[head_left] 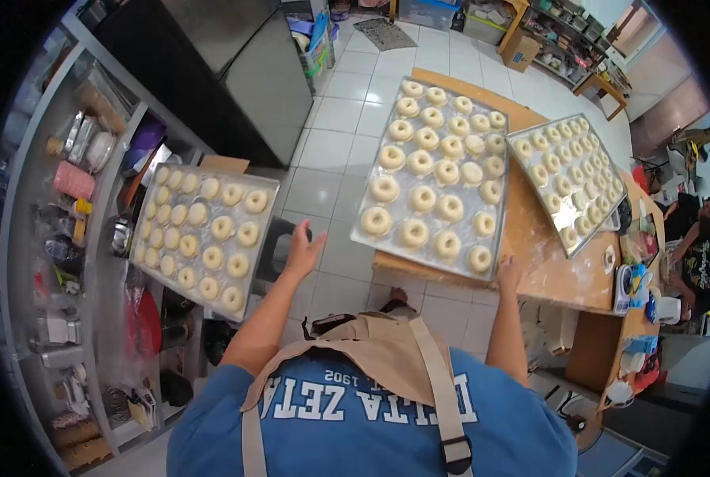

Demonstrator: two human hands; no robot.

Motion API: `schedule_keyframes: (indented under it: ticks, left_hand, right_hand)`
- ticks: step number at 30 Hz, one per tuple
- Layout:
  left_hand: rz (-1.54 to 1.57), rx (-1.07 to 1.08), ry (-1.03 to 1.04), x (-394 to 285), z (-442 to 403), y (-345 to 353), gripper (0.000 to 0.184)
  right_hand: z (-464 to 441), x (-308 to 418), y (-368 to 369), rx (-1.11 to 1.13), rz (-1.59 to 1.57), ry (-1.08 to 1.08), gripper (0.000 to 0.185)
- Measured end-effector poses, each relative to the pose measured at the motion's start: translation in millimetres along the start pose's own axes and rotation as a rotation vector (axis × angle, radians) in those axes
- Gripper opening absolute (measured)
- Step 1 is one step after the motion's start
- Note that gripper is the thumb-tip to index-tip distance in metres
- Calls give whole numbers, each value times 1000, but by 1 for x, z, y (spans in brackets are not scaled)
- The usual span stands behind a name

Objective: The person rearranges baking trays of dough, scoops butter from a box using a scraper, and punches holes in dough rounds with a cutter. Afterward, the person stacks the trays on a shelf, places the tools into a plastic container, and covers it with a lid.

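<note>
My left hand (pixel 303 251) is in the air between two trays, fingers apart and holding nothing. At the near right corner of a large metal baking tray (pixel 473 269), my right hand (pixel 510 274) has its fingers curled against the edge; part of the grip is hidden. Rows of pale dough rings (pixel 421 199) cover this tray, which lies on the wooden table (pixel 530 258) and reaches past its left edge. To the left of my left hand, another baking tray (pixel 261 230) with similar dough pieces sits tilted in front of the shelves.
A third tray (pixel 566 238) of dough rings lies farther right on the table. Grey shelves (pixel 93 262) with packages and containers line the left side. A dark refrigerator (pixel 267 103) stands ahead on white floor tiles (pixel 327 151). Another person (pixel 698 254) is at the far right.
</note>
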State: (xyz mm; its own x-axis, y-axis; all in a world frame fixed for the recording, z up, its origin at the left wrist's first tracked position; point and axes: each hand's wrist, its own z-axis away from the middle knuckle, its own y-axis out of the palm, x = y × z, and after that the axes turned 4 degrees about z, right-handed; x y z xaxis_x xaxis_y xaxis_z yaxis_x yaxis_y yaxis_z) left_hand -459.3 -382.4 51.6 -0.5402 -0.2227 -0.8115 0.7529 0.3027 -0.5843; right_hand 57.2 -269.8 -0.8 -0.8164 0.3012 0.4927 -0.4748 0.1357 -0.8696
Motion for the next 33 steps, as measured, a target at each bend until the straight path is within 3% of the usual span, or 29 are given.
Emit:
schedule_keyframes:
  ticks: [2, 5, 8, 9, 15, 18, 21, 27, 30, 33]
  left_hand:
    - [79, 48, -102, -2, -31, 52, 57]
    - [129, 166, -291, -23, -57, 69, 58]
    - [-9, 130, -457, -37, -81, 84, 62]
    - [90, -1, -432, -50, -76, 90, 66]
    - [108, -58, -554, -29, -56, 95, 69]
    - [182, -172, -566, -20, -33, 84, 71]
    - [199, -278, -602, -14, -8, 77, 71]
    - [260, -355, -640, -11, 35, 59, 74]
    - [168, -463, -595, -19, 61, 38, 76]
    - [217, -478, -634, -45, 73, 15, 78]
  right_hand:
    - [-14, -5, 22, 86, -77, 94, 23]
    - [1, 34, 13, 68, -19, -62, 20]
    - [-9, 55, 8, 71, 24, -195, 17]
    - [-12, 53, 10, 115, -56, -135, 24]
    - [2, 43, 6, 213, -131, -90, 21]
    - [6, 47, 23, 326, -826, 210, 22]
    - [9, 59, 32, 287, -800, 201, 32]
    - [1, 72, 26, 536, -525, -19, 37]
    - [5, 65, 38, 90, -326, -549, 38]
    - [13, 133, -21, 352, -546, -277, 38]
